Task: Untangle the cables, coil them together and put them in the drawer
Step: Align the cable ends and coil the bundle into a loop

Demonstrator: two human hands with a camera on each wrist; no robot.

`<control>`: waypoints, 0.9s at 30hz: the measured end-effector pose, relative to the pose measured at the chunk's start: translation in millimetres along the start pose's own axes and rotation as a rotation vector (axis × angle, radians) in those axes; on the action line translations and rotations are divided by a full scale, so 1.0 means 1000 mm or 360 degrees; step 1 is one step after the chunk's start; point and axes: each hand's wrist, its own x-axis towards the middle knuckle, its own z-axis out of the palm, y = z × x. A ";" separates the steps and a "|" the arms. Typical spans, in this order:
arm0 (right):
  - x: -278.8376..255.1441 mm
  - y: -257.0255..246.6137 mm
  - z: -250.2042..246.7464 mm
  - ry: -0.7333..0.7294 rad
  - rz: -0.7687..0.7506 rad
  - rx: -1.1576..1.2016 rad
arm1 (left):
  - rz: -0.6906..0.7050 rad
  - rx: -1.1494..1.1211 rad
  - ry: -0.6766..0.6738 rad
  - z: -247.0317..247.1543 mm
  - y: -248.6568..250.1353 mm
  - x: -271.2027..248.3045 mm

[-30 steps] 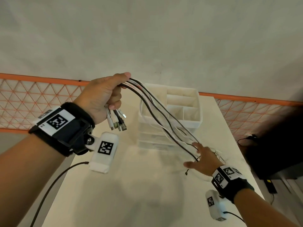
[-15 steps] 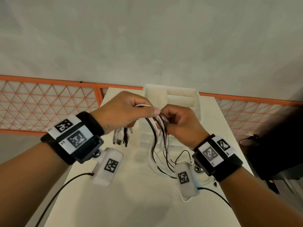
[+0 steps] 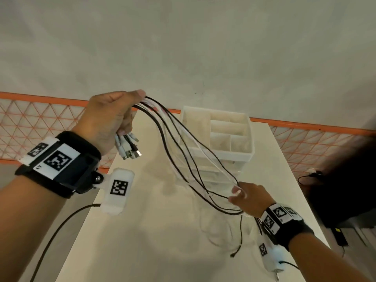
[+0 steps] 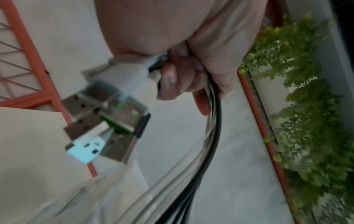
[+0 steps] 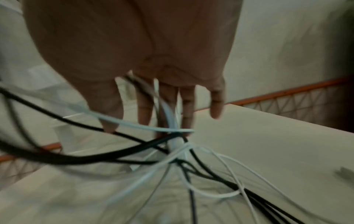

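A bundle of black and white cables stretches from my left hand down to my right hand. The raised left hand grips the bundle near its USB plugs, which hang below the fist; the left wrist view shows the curled fingers round the cables and the plugs. My right hand is low on the right, fingers straight, with cables running between them. Loose cable ends trail onto the table. The white drawer unit stands behind the cables.
The white table ends at the left and right edges. An orange mesh fence runs behind it. A dark object sits off the table's right side. Green plants show in the left wrist view.
Half a second ago both hands met at the bundle in front of the drawer unit. Since then the left hand rose to the left, and the right hand slid down the cables with fingers straightened.
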 end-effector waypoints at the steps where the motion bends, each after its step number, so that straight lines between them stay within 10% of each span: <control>1: 0.000 0.005 0.003 -0.0088 0.0034 -0.0048 | -0.0016 -0.0033 0.0007 0.002 -0.001 0.001; 6: -0.018 -0.023 -0.030 -0.0004 -0.0108 -0.0063 | -0.0068 0.0114 -0.0234 0.010 -0.004 -0.003; 13: -0.055 -0.144 -0.068 0.0270 -0.1100 0.0891 | -0.0044 0.0302 -0.0725 0.056 -0.014 -0.030; 27: -0.013 -0.066 -0.082 0.0937 -0.0114 0.0591 | -0.0128 0.0841 -0.0251 -0.016 -0.053 -0.029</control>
